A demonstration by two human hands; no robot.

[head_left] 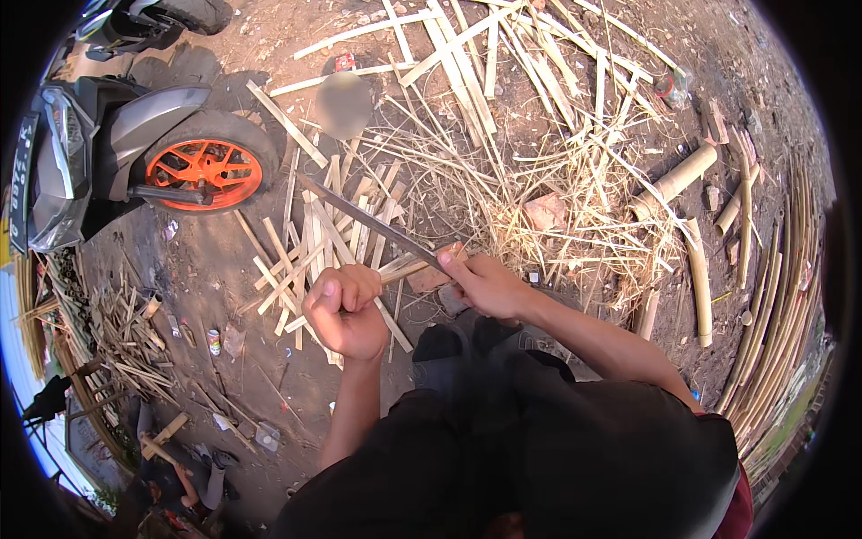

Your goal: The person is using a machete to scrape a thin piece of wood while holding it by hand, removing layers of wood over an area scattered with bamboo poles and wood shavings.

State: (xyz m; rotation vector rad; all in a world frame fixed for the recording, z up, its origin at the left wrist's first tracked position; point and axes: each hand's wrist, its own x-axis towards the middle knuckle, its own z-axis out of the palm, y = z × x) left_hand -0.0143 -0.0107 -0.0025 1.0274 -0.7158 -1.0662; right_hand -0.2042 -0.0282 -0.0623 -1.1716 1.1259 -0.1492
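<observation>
My right hand is wrapped round the near end of a long machete. Its dark, straight blade slants away to the far left. Beside it, my left hand is closed in a fist. From that fist a pale bamboo strip reaches toward the right hand, just under the blade. The part inside the fist is hidden, and so is the machete's handle. Beneath the blade lies a loose pile of short bamboo slats. Near my feet a reddish brick shows partly behind the right hand.
A motorbike with an orange-rimmed wheel stands at the left. Shavings and long split strips litter the far ground. Cut bamboo tubes and bundled poles lie right. Another person handles wood at lower left.
</observation>
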